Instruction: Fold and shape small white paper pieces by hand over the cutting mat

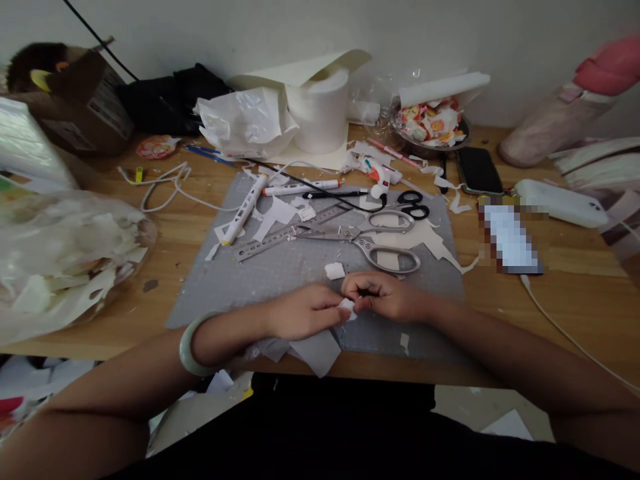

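Observation:
My left hand (303,311) and my right hand (385,296) meet over the near edge of a grey cutting mat (280,273). Both pinch a small white paper piece (347,306) between their fingertips. A pale green bangle (189,345) sits on my left wrist. Another small white paper scrap (335,270) lies on the mat just beyond the hands. Large silver scissors (373,241) and a metal ruler (285,235) lie farther back on the mat. Grey paper offcuts (315,350) hang over the table edge under my left hand.
Behind the mat are white markers (246,208), small black-handled scissors (413,203), a glue gun (380,177), a paper roll (320,110) and a bowl of wrappers (433,123). A phone (479,170) lies right. A plastic bag of scraps (65,257) fills the left.

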A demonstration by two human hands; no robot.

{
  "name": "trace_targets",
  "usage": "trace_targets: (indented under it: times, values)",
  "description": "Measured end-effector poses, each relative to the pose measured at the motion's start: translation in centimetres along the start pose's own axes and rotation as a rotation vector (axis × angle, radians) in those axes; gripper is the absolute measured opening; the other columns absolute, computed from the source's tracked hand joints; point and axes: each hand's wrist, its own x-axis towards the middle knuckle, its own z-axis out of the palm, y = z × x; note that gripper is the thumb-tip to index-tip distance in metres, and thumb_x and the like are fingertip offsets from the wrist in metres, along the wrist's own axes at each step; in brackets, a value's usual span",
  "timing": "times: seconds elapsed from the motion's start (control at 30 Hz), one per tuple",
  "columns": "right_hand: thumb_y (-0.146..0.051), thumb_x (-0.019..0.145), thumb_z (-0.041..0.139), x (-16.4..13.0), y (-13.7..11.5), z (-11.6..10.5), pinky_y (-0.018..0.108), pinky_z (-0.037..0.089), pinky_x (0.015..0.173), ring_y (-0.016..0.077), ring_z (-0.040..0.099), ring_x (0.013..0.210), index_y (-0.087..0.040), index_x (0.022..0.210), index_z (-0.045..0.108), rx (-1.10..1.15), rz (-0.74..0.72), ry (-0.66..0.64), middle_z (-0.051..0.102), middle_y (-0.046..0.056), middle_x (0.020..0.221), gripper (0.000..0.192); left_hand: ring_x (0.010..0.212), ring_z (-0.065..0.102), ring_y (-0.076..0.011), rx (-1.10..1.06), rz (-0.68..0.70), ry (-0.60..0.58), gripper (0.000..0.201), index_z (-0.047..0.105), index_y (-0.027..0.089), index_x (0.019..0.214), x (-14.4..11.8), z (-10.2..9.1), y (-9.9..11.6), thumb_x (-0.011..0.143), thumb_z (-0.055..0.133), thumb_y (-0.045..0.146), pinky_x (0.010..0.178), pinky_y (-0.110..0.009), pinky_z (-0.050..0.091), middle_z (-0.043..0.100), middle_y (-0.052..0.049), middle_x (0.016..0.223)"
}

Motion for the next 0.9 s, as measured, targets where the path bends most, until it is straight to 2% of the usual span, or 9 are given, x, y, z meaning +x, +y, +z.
trace_targets:
  times: [0.17,0.33,0.43,0.53,0.77,0.9]
  values:
    - [-0.052,0.085,0.050,-0.23,0.17,-0.46,0.025,0.033,0.066,0.0103,0.041,0.069,-0.017,0.069,0.040,0.226,0.033,0.016,0.047,0.000,0.077,0.040,0.048,0.028,-0.0075,-0.022,-0.034,0.050,0.037,0.031,0.018,0.054,-0.10,-0.06,0.07,0.085,0.033,0.038,0.047,-0.020,0.025,0.029,0.005,0.051]
    - [-0.049,0.082,0.057,-0.20,-0.18,-0.15,0.026,0.034,0.070,0.0110,0.042,0.075,-0.017,0.074,0.045,0.059,0.086,0.004,0.046,-0.001,0.078,0.035,0.048,0.027,-0.0074,-0.016,0.003,0.027,0.038,0.032,0.017,0.055,-0.01,-0.07,-0.05,0.086,0.033,0.039,0.047,-0.021,0.024,0.028,0.005,0.051]
    - [-0.051,0.086,0.049,-0.02,-0.32,-0.05,0.027,0.034,0.072,0.0115,0.043,0.076,-0.016,0.075,0.047,-0.059,0.000,-0.033,0.045,0.000,0.079,0.037,0.049,0.028,-0.0076,-0.007,0.038,0.031,0.036,0.033,0.017,0.057,0.03,0.00,-0.02,0.086,0.033,0.037,0.047,-0.020,0.025,0.028,0.005,0.052]
    - [-0.052,0.088,0.045,0.14,-0.38,-0.19,0.027,0.034,0.074,0.0115,0.044,0.078,-0.016,0.074,0.048,-0.054,-0.062,-0.076,0.045,0.001,0.082,0.039,0.049,0.028,-0.0076,-0.016,0.059,0.023,0.036,0.032,0.017,0.057,0.02,0.06,0.07,0.087,0.033,0.037,0.047,-0.020,0.025,0.028,0.005,0.053]
    - [-0.047,0.086,0.052,0.31,-0.06,-0.14,0.027,0.032,0.077,0.0114,0.042,0.080,-0.016,0.072,0.049,0.185,-0.036,-0.070,0.043,0.000,0.083,0.035,0.050,0.032,-0.0082,-0.068,0.022,0.059,0.032,0.035,0.017,0.055,-0.03,0.01,0.30,0.084,0.036,0.033,0.049,-0.021,0.028,0.032,0.005,0.051]
    - [-0.049,0.082,0.057,-0.17,0.29,-0.23,0.026,0.033,0.068,0.0122,0.044,0.075,-0.016,0.073,0.050,0.479,0.040,0.067,0.047,0.001,0.080,0.035,0.048,0.031,-0.0079,-0.098,-0.032,0.040,0.034,0.035,0.017,0.054,-0.05,-0.05,0.31,0.083,0.036,0.034,0.048,-0.021,0.027,0.033,0.005,0.050]
